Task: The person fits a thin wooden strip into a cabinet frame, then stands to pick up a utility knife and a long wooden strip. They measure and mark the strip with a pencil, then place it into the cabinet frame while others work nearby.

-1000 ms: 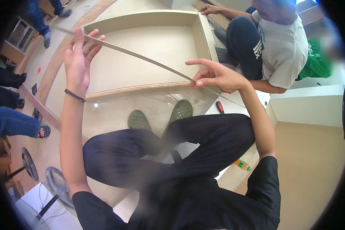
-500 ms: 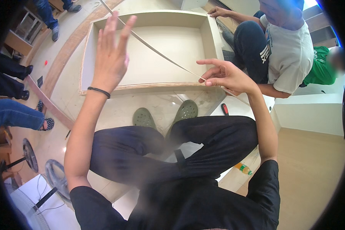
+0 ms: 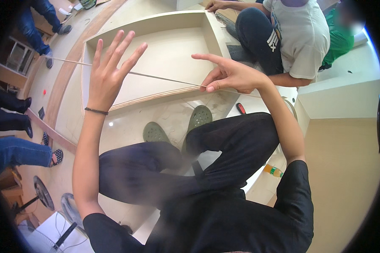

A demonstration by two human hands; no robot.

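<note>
Before the open box (image 3: pixel 156 26): both bare arms reach up from the lower edge, one on either side of the bent knees.
Left hand (image 3: pixel 109 78): raised, its back toward the camera, fingers spread wide and pointing upward, a dark band (image 3: pixel 96 111) around the wrist. It hides part of the thin strip (image 3: pixel 169 79), so I cannot tell whether the palm touches it.
Right hand (image 3: pixel 232 76): thumb and curled fingers pinch the strip narrowly; the index finger stretches out leftward.
Strip: slants across the view from beyond the left hand, over the box, to the right hand's pinch, then past it toward the right forearm.
Box's far right corner: a co-worker's hand (image 3: pixel 217 5) rests there, the co-worker crouching close beside that end.
Near the right knee: a red-and-black handle (image 3: pixel 240 109) on a white panel.
Right of the thigh: a bottle (image 3: pixel 273 170) of orange liquid.
Under the strip's near side: olive clogs (image 3: pixel 199 117) on the tiles.
</note>
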